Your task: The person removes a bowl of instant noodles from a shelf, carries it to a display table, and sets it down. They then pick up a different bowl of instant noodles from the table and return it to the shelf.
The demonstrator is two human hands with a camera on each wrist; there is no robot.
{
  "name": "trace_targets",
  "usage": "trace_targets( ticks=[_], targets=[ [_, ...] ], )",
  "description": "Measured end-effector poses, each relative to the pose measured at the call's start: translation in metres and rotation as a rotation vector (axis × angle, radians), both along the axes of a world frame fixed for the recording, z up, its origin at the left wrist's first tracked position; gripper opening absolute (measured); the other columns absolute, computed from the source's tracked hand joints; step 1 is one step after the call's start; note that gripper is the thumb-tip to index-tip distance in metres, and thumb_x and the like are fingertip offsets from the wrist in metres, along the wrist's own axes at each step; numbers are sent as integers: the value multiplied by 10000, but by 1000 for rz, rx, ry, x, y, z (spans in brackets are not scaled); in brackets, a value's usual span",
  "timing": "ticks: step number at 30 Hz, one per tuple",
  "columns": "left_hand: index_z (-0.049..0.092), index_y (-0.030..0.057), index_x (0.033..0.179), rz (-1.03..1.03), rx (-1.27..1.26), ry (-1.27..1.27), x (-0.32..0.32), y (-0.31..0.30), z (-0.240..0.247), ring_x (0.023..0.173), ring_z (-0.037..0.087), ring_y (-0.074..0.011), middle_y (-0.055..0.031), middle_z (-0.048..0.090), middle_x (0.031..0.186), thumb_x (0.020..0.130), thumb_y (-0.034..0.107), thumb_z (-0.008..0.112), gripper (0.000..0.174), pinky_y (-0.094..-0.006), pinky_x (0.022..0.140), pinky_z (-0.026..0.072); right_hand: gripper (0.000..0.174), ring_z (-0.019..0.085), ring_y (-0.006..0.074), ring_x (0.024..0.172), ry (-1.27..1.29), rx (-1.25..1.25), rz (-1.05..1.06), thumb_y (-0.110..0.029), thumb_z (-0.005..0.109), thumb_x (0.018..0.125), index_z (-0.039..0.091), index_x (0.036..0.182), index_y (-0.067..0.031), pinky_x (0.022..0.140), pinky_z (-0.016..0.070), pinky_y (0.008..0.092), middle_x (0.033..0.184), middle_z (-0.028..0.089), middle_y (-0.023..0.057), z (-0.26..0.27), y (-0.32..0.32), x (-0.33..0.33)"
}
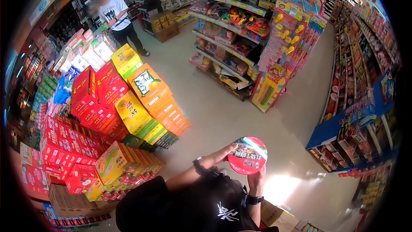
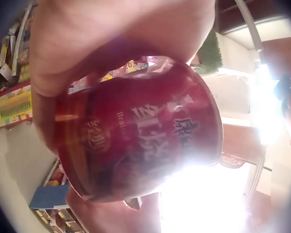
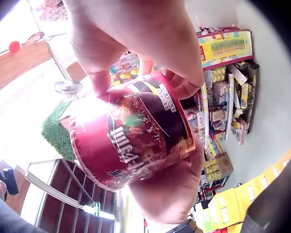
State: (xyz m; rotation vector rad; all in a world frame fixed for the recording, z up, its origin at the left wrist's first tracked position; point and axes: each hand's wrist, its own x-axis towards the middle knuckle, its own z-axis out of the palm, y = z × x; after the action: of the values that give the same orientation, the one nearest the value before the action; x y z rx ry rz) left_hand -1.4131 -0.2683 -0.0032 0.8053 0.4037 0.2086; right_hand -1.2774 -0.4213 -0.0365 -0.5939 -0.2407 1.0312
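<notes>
Both hands hold a red instant noodle cup [image 1: 247, 155] in front of the chest, its round printed lid facing the head camera. At the lid's left side, my left hand [image 1: 224, 153] grips the cup. My right hand [image 1: 256, 178] holds it from the lower right, below a black wristwatch [image 1: 254, 199]. In the left wrist view, the cup's side [image 2: 140, 141] shows white lettering under a glossy wrap, with the fingers bent round it. The right wrist view shows the cup [image 3: 133, 133] tilted between both hands.
Stacked drink cartons [image 1: 141, 90] stand on the left. A shelf of packaged toys [image 1: 231, 21] is ahead, with a pink hanging display [image 1: 287, 47] at its end. Shelves of packets [image 1: 360, 60] line the right. Another person [image 1: 118, 15] stands at the back left.
</notes>
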Motion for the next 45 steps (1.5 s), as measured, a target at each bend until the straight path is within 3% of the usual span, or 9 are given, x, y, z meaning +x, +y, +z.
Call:
trace_targets(
  ticks=[9, 13, 18, 25, 31, 35, 38, 41, 45],
  targets=[
    [428, 60, 1328, -90, -92, 50, 51, 10, 13, 1150, 533, -167, -95, 539, 1275, 926, 526, 455, 616, -332, 970, 431, 593, 477, 221, 1191, 26, -3, -128, -194, 672, 845, 375, 1335, -41, 1010, 401, 399, 1289, 489, 110, 13, -6, 35],
    [429, 50, 1327, -96, -107, 69, 84, 17, -4, 1133, 546, -172, -115, 543, 1269, 915, 527, 477, 633, -334, 953, 445, 682, 446, 249, 1234, 35, 2, -177, -281, 672, 843, 321, 1372, -31, 1046, 372, 419, 1354, 433, 118, 8, -1, 53],
    [456, 62, 1311, -42, -71, 77, 116, 43, -3, 1108, 559, -150, -100, 563, 1248, 891, 568, 490, 658, -310, 895, 473, 642, 456, 248, 1218, 40, -2, -129, -288, 650, 859, 340, 1363, -40, 1038, 375, 421, 1346, 442, 109, 7, 36, 93],
    [354, 42, 1379, -63, -119, 81, 173, 91, 39, 1217, 478, -187, -116, 493, 1331, 925, 537, 439, 677, -364, 1030, 379, 560, 496, 217, 1175, 22, -57, -71, -291, 641, 866, 416, 1314, -41, 1021, 392, 399, 1294, 506, 80, 5, 81, 157],
    [339, 74, 1402, -58, -97, 51, 223, 139, 2, 1233, 462, -159, -71, 486, 1348, 917, 582, 411, 706, -356, 1018, 384, 546, 467, 228, 1207, 0, -68, 79, -324, 572, 905, 387, 1342, -54, 1041, 366, 413, 1337, 468, 92, 6, 130, 219],
    [334, 84, 1409, -47, -97, 27, 251, 169, -3, 1250, 444, -155, -64, 475, 1360, 922, 587, 394, 703, -369, 1030, 366, 602, 440, 236, 1236, 38, -66, 147, -355, 606, 879, 381, 1357, -66, 1067, 333, 421, 1359, 453, 88, 10, 162, 250],
    [330, 84, 1411, -17, -99, 30, 270, 183, 8, 1262, 429, -155, -65, 453, 1380, 927, 583, 383, 697, -368, 1038, 355, 551, 462, 233, 1213, 110, -61, 117, -338, 559, 912, 395, 1332, -21, 1042, 361, 412, 1326, 480, 104, 14, 181, 266],
    [321, 89, 1417, -36, -110, -8, 292, 193, 8, 1272, 417, -160, -65, 431, 1397, 933, 573, 380, 687, -368, 1040, 356, 662, 411, 245, 1262, 70, -60, 111, -394, 633, 849, 375, 1367, -74, 1082, 309, 437, 1375, 439, 73, 11, 187, 285],
    [312, 98, 1424, -70, -95, -17, 315, 199, 4, 1273, 415, -168, -65, 425, 1401, 937, 567, 374, 679, -367, 1044, 356, 581, 451, 252, 1223, 64, -64, 34, -359, 548, 916, 357, 1358, -34, 1046, 356, 424, 1353, 451, 105, -1, 184, 303]
  ],
)
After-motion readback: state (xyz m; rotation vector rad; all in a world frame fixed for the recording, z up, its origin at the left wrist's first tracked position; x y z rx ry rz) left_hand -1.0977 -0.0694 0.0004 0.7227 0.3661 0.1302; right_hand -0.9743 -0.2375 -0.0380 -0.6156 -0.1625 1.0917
